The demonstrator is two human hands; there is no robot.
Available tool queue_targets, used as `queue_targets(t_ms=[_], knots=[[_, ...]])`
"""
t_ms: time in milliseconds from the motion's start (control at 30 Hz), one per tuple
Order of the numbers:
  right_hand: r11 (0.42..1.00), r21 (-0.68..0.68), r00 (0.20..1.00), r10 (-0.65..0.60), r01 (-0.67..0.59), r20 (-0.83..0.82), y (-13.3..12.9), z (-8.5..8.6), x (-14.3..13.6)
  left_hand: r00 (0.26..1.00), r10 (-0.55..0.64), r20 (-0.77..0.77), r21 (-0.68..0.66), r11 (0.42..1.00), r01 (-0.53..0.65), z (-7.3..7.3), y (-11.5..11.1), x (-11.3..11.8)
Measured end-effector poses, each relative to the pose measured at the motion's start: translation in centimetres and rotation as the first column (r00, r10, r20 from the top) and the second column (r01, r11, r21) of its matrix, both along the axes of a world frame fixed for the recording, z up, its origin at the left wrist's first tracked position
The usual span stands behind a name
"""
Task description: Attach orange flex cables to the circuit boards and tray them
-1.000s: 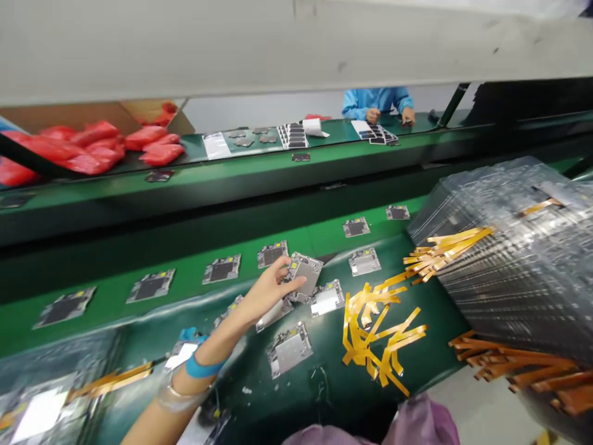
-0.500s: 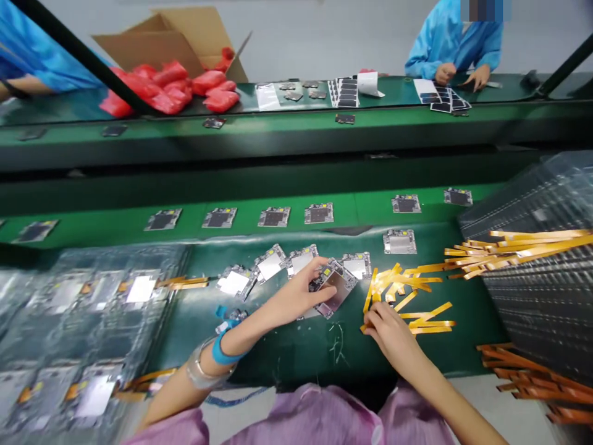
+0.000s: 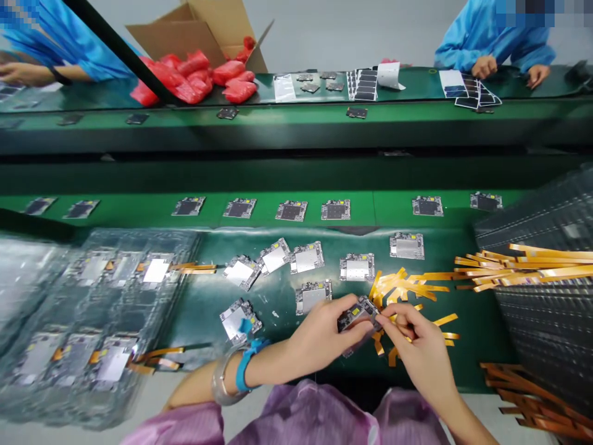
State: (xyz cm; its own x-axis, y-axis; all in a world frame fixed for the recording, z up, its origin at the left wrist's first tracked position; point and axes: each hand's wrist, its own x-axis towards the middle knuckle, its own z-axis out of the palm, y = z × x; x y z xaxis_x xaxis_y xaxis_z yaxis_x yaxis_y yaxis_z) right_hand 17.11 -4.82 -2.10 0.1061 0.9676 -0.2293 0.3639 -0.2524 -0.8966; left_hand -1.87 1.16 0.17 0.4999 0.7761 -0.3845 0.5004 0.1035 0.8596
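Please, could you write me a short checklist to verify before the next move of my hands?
1. Left hand holds the board: ok, between thumb and fingers.
2. Right hand is at the board: ok, at its right edge.
3. Loose strips are near: ok, beside the right hand.
4. Loose strips lie in order: not ok, they overlap at many angles.
5. Right hand pinches a strip: cannot tell, the fingers hide this.
6. Tray is at the left side: ok, with boards in it.

Left grip [image 3: 319, 337] clasped, right grip [image 3: 419, 343] pinched alongside
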Motion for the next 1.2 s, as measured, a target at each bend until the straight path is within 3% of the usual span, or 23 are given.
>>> queue_targets(t_ms=[100, 200, 367, 533, 700, 833, 967, 1200], knots=[[0.997, 0.026, 0.997, -0.071, 0.071, 0.011, 0.0, -0.6, -0.2, 1.0, 0.007, 0.007, 0.069, 0.998, -0.008, 0.3, -0.5, 0.5], [0.997, 0.041, 0.997, -0.067, 0.066, 0.033, -0.2, -1.0, -0.3, 1.0, 0.004, -0.014, 0.143, 0.99, -0.002, 0.6, -0.7, 0.7], [0.995, 0.104, 0.997, -0.015, 0.007, 0.074, -0.8, -1.0, 0.1, 1.0, 0.006, -0.004, 0.002, 1.0, -0.006, 0.1, -0.2, 0.7], [0.994, -0.067, 0.977, 0.068, -0.083, -0.202, -0.7, 0.5, 2.1, 0.998, 0.027, 0.062, -0.082, 0.996, -0.021, 0.1, 1.6, 0.0], [0.942, -0.209, 0.946, 0.207, -0.262, -0.251, 0.4, 1.7, 2.9, 0.975, -0.16, 0.152, -0.242, 0.951, 0.193, 1.4, 3.1, -0.5], [0.919, -0.237, 0.913, 0.225, -0.315, -0.34, 0.8, 2.1, 2.3, 0.961, -0.268, 0.065, -0.237, 0.931, 0.276, 1.8, 3.3, -0.7], [0.87, -0.353, 0.885, 0.175, -0.344, -0.431, 0.8, 2.2, 1.9, 0.951, -0.309, 0.033, -0.237, 0.922, 0.308, 2.1, 3.2, -0.8], [0.838, -0.391, 0.875, 0.191, -0.381, -0.444, 1.0, 2.8, 1.7, 0.928, -0.372, -0.024, -0.202, 0.911, 0.36, 2.4, 3.2, -0.4]])
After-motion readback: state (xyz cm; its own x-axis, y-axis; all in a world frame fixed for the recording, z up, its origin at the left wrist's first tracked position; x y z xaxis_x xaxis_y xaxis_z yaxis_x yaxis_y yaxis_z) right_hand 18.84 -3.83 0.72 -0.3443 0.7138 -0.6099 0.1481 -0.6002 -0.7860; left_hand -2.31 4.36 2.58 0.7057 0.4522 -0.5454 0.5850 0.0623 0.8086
